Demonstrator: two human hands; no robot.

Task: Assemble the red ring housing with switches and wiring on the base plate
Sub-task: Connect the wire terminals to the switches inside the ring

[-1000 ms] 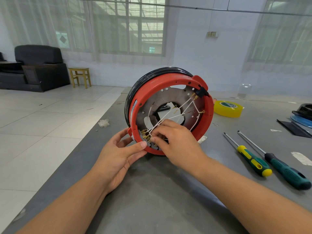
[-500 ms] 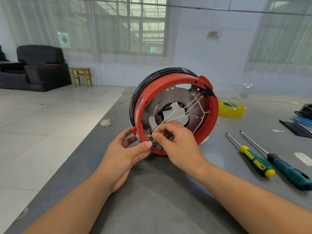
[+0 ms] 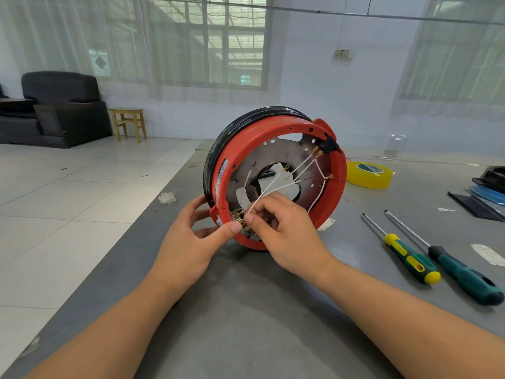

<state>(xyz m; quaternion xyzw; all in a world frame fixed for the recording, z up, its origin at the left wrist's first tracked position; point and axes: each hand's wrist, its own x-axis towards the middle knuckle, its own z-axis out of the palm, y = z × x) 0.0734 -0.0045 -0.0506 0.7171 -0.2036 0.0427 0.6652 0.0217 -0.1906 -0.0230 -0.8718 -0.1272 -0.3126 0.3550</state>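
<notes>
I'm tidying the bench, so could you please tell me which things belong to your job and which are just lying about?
In use: red ring housing, white wires, brass terminals, base plate.
Lying about: two screwdrivers, yellow tape roll, black parts.

We reach both forearms forward; our left grip [image 3: 191, 239] curls, thumb stretched toward our right grip [image 3: 281, 231], whose fingertips pinch just beside that thumb.
</notes>
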